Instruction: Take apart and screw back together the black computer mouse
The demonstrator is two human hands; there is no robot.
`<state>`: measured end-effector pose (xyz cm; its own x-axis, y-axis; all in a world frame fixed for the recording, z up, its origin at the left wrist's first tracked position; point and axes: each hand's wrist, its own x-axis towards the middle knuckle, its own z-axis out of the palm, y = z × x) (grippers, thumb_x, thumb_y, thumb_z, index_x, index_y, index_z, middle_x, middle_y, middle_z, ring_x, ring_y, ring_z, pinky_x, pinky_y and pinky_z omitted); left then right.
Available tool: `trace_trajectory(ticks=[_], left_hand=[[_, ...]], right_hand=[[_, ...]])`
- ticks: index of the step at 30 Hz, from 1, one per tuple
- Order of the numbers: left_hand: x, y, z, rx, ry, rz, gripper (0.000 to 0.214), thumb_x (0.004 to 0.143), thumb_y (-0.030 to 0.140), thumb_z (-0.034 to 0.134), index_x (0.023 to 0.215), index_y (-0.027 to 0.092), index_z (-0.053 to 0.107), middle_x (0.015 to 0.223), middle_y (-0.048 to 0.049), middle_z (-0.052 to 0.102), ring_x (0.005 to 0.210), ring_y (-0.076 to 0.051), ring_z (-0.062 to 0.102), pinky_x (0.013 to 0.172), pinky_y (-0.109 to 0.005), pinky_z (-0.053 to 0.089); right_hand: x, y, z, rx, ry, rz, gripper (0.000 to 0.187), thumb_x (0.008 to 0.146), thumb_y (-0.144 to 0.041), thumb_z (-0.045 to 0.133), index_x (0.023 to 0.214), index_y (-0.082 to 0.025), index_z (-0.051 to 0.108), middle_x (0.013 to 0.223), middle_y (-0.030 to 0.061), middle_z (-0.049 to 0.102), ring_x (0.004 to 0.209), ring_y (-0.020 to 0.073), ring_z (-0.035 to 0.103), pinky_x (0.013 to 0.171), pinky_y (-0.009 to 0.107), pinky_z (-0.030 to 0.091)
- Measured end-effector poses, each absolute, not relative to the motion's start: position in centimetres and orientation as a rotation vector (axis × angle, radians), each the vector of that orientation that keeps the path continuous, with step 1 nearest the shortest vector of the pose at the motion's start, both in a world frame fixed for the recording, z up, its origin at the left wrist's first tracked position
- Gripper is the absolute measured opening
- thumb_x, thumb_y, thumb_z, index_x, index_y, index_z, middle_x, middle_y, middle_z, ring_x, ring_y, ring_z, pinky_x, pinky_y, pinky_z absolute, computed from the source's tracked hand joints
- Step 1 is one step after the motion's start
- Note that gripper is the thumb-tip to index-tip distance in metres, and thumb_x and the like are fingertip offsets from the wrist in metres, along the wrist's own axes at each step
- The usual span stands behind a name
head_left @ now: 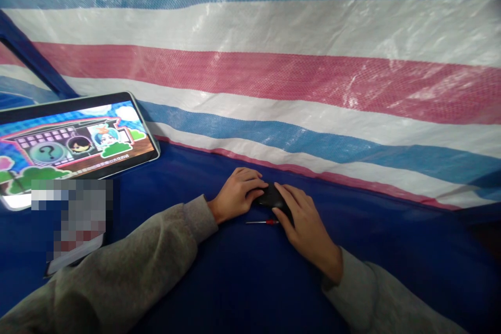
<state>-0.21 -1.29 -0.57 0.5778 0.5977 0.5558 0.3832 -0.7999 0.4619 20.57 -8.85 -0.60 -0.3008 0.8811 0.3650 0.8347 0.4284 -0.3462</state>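
A small black object (271, 196) with a smooth, dark surface rests low over the blue surface between my two hands. Its exact kind is hard to make out because fingers cover both ends. My left hand (241, 191) grips the left end, thumb and fingers closed on it. Around the right end curls my right hand (303, 215), its thumb on the near side and its fingers on the far side. Just in front of the object lies a small screwdriver (270, 222), its thin metal shaft pointing left and its red handle close to my right thumb.
A tablet (153, 154) with a bright cartoon on its screen leans at the left. Before it lies a blurred-out, box-like item (84, 224), near my left sleeve. A striped plastic sheet (274, 75) rises behind the blue surface (235, 282). A dark blue bar (35, 55) slants at upper left.
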Motion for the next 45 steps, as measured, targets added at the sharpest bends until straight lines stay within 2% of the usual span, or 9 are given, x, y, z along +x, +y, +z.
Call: trace_trajectory(ticks=[9,13,15,19,28,35,40,45], left_hand=[[-0.3,-1.5,0.4,2.43,0.89,1.074,0.018,0.096,0.023,0.052,0.099,0.019,0.069,0.099,-0.0054,0.072,0.105,-0.021,0.063,0.094,-0.04,0.046],[-0.2,-1.4,0.2,2.464,0.88,1.073,0.014,0.094,0.022,0.055,0.094,0.02,0.069,0.096,-0.0044,0.072,0.108,-0.023,0.061,0.095,-0.042,0.045],[-0.2,-1.3,0.1,2.49,0.91,1.065,0.013,0.093,0.021,0.057,0.092,0.02,0.069,0.102,-0.0049,0.07,0.11,-0.023,0.058,0.096,-0.043,0.045],[-0.3,-1.3,0.1,2.514,0.991,1.028,0.011,0.091,0.02,0.059,0.093,0.02,0.07,0.114,-0.0061,0.065,0.113,-0.025,0.055,0.096,-0.044,0.044],[-0.2,-1.5,0.2,2.547,0.971,0.978,0.013,0.093,0.021,0.056,0.099,0.021,0.068,0.116,-0.0063,0.063,0.115,-0.024,0.053,0.098,-0.042,0.043],[-0.1,-1.6,0.4,2.515,0.889,0.991,0.013,0.093,0.02,0.054,0.101,0.02,0.065,0.107,-0.0055,0.067,0.112,-0.022,0.056,0.096,-0.04,0.043],[-0.2,-2.0,0.7,2.576,0.733,0.959,0.019,0.092,0.02,0.054,0.11,0.018,0.062,0.113,-0.0075,0.065,0.11,-0.022,0.058,0.097,-0.038,0.042],[-0.2,-1.9,0.6,2.582,0.731,0.926,0.02,0.095,0.021,0.051,0.11,0.019,0.063,0.107,-0.0072,0.067,0.105,-0.021,0.059,0.093,-0.037,0.042]], right_hand=[[20.7,-8.8,-0.7,-1.431,-2.171,0.098,0.049,0.094,-0.036,0.046,0.14,-0.02,0.045,0.126,0.0146,0.058,0.115,0.0277,0.055,0.096,0.046,0.045],[20.7,-8.8,-0.7,-1.427,-2.168,0.112,0.048,0.095,-0.036,0.045,0.141,-0.022,0.045,0.127,0.0141,0.058,0.115,0.0282,0.055,0.096,0.047,0.045],[20.6,-8.8,-0.6,-1.433,-2.171,0.109,0.049,0.094,-0.036,0.046,0.141,-0.02,0.045,0.127,0.0144,0.058,0.115,0.028,0.055,0.096,0.047,0.046],[20.6,-8.9,-0.5,-1.444,-2.174,0.104,0.048,0.095,-0.036,0.046,0.14,-0.019,0.046,0.127,0.0148,0.058,0.114,0.0274,0.055,0.096,0.046,0.046],[20.5,-8.9,-0.3,-1.462,-2.187,0.106,0.048,0.095,-0.034,0.046,0.139,-0.015,0.047,0.128,0.0156,0.057,0.116,0.0267,0.053,0.098,0.045,0.044],[20.6,-8.8,-0.8,-1.441,-2.183,0.054,0.048,0.095,-0.035,0.046,0.139,-0.015,0.046,0.127,0.015,0.057,0.115,0.0266,0.053,0.097,0.044,0.044],[20.7,-8.8,-0.9,-1.441,-2.198,0.041,0.048,0.096,-0.035,0.046,0.139,-0.015,0.046,0.127,0.0148,0.057,0.115,0.0262,0.053,0.097,0.043,0.044],[20.7,-8.7,-1.1,-1.44,-2.201,0.039,0.048,0.096,-0.035,0.046,0.14,-0.015,0.045,0.128,0.0146,0.056,0.116,0.0265,0.052,0.097,0.044,0.044]])
